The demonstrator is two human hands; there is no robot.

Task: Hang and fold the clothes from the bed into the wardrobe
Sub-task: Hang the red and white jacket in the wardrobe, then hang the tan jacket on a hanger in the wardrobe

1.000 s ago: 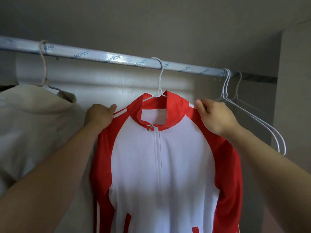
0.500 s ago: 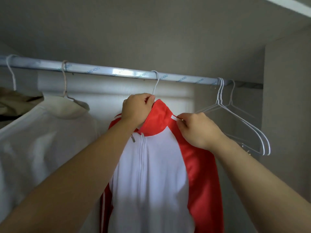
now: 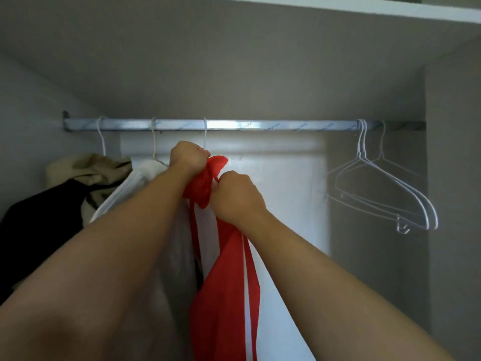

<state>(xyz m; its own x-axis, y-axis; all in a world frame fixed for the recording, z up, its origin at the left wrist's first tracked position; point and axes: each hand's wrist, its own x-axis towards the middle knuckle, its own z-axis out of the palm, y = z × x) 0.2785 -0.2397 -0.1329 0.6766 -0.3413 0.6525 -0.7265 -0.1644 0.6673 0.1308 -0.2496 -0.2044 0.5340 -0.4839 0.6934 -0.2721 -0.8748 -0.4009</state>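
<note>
A red and white zip jacket (image 3: 223, 287) hangs from a white wire hanger (image 3: 204, 134) hooked on the metal rail (image 3: 234, 125) of the wardrobe. The jacket is turned edge-on, so I see mostly its red side. My left hand (image 3: 188, 157) grips the red collar at the top, just below the hanger's hook. My right hand (image 3: 235, 196) grips the jacket's shoulder a little lower and to the right. Both fists are closed on fabric.
Left of the jacket hang a white garment (image 3: 145, 173), then a beige and black one (image 3: 78, 183), each on its own hanger. Several bare white wire hangers (image 3: 385, 194) hang at the rail's right end, near the wardrobe's side wall (image 3: 453, 204). A shelf edge (image 3: 364, 6) runs above.
The jacket has slid left along the rail and turned from facing me to edge-on. Both hands moved from its shoulders to the collar area and bunched the fabric.
</note>
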